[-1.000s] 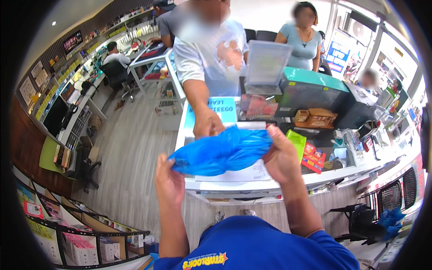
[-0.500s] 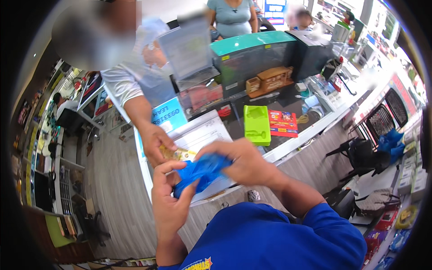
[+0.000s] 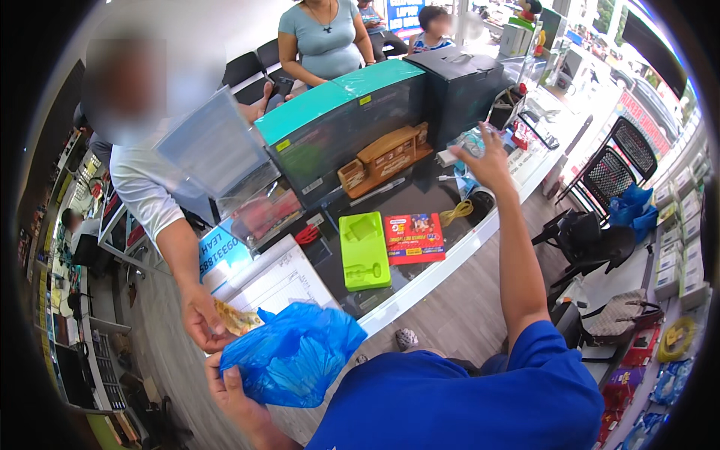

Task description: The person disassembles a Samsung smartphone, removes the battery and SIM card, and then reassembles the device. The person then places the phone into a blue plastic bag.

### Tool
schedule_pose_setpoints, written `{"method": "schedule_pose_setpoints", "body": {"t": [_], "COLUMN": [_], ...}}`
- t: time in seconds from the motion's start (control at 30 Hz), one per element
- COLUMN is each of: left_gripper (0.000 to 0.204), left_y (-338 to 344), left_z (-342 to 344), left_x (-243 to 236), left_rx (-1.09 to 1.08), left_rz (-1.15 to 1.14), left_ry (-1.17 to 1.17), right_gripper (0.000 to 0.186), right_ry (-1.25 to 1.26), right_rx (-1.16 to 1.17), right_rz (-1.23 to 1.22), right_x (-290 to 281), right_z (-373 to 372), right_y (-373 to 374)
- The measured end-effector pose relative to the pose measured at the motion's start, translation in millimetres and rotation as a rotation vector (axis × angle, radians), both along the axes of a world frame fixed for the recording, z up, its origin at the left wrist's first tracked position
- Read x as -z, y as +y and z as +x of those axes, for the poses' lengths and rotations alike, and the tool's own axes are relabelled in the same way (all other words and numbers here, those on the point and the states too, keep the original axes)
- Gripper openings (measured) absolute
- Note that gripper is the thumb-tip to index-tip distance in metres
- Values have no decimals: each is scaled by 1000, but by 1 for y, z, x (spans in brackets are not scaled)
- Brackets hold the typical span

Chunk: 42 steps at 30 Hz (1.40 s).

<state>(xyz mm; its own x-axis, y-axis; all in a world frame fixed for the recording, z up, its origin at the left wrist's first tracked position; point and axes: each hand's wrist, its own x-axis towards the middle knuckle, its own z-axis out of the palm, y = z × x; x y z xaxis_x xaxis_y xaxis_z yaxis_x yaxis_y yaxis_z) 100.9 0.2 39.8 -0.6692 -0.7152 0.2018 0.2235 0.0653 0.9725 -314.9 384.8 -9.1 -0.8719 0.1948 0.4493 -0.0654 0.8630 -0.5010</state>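
Observation:
A blue plastic bag (image 3: 300,356) puffs out in front of me, gripped at its left side by the fingers and thumb of my left hand (image 3: 238,391). My right hand (image 3: 484,163) is stretched far out over the right end of the counter, its fingers spread and nothing visible in them. Close to those fingertips lies a small white block like a charger plug (image 3: 448,157), beside a clear bluish plastic wrapper (image 3: 471,142). Just beyond the bag, a co-worker's hand (image 3: 201,319) holds a yellowish banknote (image 3: 238,320), partly covered by the bag.
On the glass counter (image 3: 409,289) are a ruled notebook (image 3: 289,274), a lime-green tray (image 3: 365,251), a red leaflet (image 3: 415,238), a yellow cable (image 3: 456,213) and a wooden holder (image 3: 386,159). A teal-topped case (image 3: 345,112) stands behind them. Black chairs (image 3: 581,232) are at the right.
My right hand has let go of the blue bag and reached out to the right over the counter. The bag has opened out in my left hand. The view has shifted rightward.

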Motion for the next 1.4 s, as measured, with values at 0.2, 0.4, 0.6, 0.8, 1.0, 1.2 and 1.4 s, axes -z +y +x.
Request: {"method": "schedule_pose_setpoints", "body": {"t": [0.2,0.4,0.6,0.8,1.0,1.2,1.4], "left_gripper": [28,33,32,27,26,22,23], "left_y": [-3,4,9,7,9,47,60], "left_z": [-6,-14,-32,-61,-61,-37,-23], "left_x": [-8,-16,-16,-12,-5,-1,0], "left_rx": [-17,10,-27,-106,49,109,442], "left_rz": [11,-118,-263,-361,-59,-374,-192], "left_ry": [56,-12,-32,-124,0,-124,-251], "right_gripper": [73,64,55,57,54,41,37], "right_ry": [-151,-231,-336,-255,-527,-406,-416], "right_rx": [-86,-228,-541,-1088,-1884,-1558,-1489], "right_rz": [234,-6,-73,-1197,-674,-316,-170], "right_x": [16,2,2,-64,-61,-19,-10], "right_z": [-15,-5,-4,76,200,218,204], "right_y": [0,7,26,-5,-184,-277,-272]}}
